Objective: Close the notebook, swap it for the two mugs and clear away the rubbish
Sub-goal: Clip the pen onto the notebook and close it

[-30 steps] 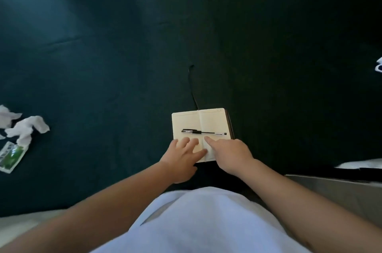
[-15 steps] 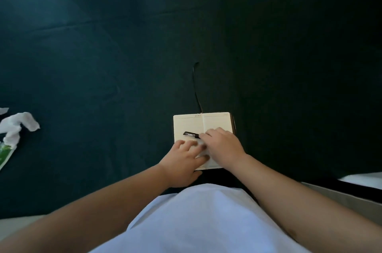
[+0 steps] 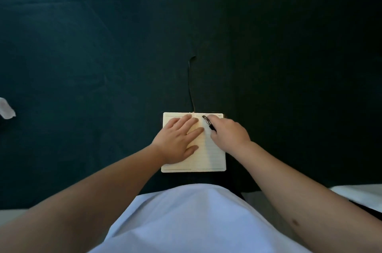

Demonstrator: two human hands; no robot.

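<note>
A small notebook (image 3: 213,157) with cream lined pages lies open on the dark green table cloth (image 3: 103,56), close to the near edge. Its black ribbon marker (image 3: 190,83) trails away from the spine. My left hand (image 3: 177,141) rests flat on the left page, fingers straight. My right hand (image 3: 230,135) grips a black pen (image 3: 208,122) above the right page, the pen's tip pointing toward the top of the page. No mugs are in view.
A crumpled white tissue (image 3: 6,109) shows at the far left edge of the cloth. A white surface (image 3: 359,192) lies at the lower right beside the table.
My right hand has picked the pen up off the notebook pages. My left hand has slid up onto the left page. The view has tilted down, so less of the rubbish shows.
</note>
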